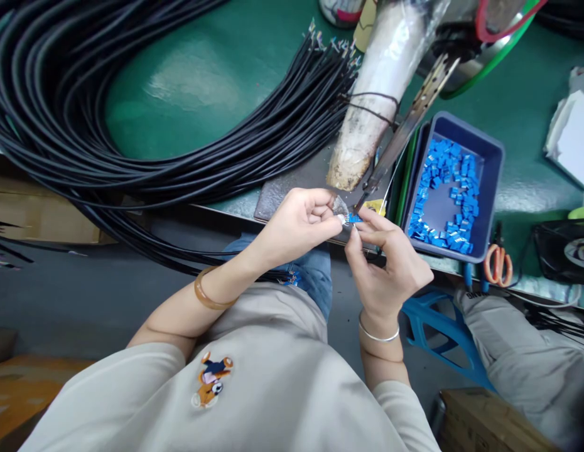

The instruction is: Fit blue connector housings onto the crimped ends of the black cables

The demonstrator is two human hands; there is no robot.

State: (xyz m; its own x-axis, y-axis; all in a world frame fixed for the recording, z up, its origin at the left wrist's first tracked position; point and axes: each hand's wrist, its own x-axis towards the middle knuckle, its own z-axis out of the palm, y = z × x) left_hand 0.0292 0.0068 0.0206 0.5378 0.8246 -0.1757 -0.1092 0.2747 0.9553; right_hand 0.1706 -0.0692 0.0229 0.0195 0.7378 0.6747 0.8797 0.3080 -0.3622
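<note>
My left hand (304, 216) is closed, its thumb and fingers pinching the thin wires (343, 219) of a cable end; the cable itself is hidden in the palm. Against those wires sits a small blue connector (353, 218), which my right hand (389, 254) pinches between thumb and fingers. Just above the connector is the lower tip of a soldering iron (399, 141), slanting down from the upper right. A greyish lump (340, 205) shows by my left fingertips; I cannot make out what it is.
A large bundle of black cables (216, 154) sweeps across the green table (188, 81). Above my hands hangs a plastic-wrapped white tube (374, 107). To the right are a bin (497, 163) of blue connectors and orange-handled scissors (498, 265). Another person's leg (503, 339) is at right.
</note>
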